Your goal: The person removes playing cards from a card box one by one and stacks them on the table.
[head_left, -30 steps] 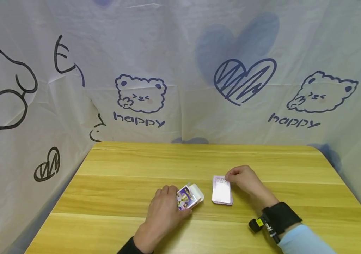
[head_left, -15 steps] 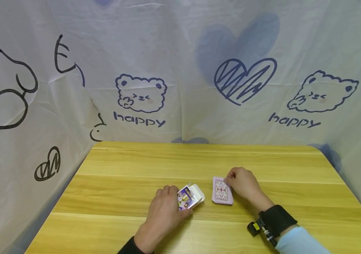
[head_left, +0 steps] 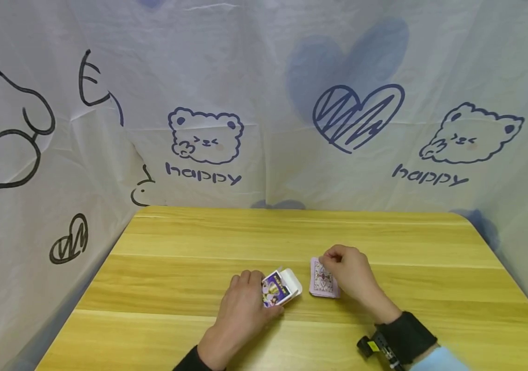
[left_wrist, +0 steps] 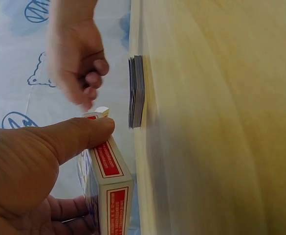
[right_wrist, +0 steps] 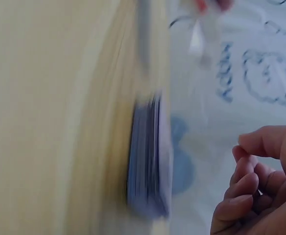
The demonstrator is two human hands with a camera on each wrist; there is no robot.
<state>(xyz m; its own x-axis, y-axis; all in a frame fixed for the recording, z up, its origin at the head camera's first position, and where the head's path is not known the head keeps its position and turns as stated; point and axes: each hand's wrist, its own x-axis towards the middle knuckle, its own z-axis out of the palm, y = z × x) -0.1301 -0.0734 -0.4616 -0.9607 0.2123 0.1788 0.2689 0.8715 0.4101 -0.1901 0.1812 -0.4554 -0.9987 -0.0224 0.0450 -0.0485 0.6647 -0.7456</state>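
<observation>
My left hand (head_left: 244, 305) grips a small playing-card box (head_left: 275, 289), thumb on one side and fingers on the other. The box has a purple picture on its face, red printed panels on its edges (left_wrist: 109, 161), and a white flap standing open at its right end. To its right, a neat deck of playing cards (head_left: 322, 282) lies on the table with a patterned pinkish back upward. Above the deck's far right part is my right hand (head_left: 350, 272), its fingers curled and thumb against the index finger (right_wrist: 238, 147); nothing shows between them.
A yellow wood-grain table (head_left: 190, 242) carries the box and cards. White cloth (head_left: 282, 165) printed with bears and hearts hangs behind it and along the sides. A black strap with a small camera (head_left: 367, 346) sits on the right wrist.
My right hand has shifted left over the deck's far edge. The glare on the top card has gone, showing its pattern. The left hand and box have edged slightly right.
</observation>
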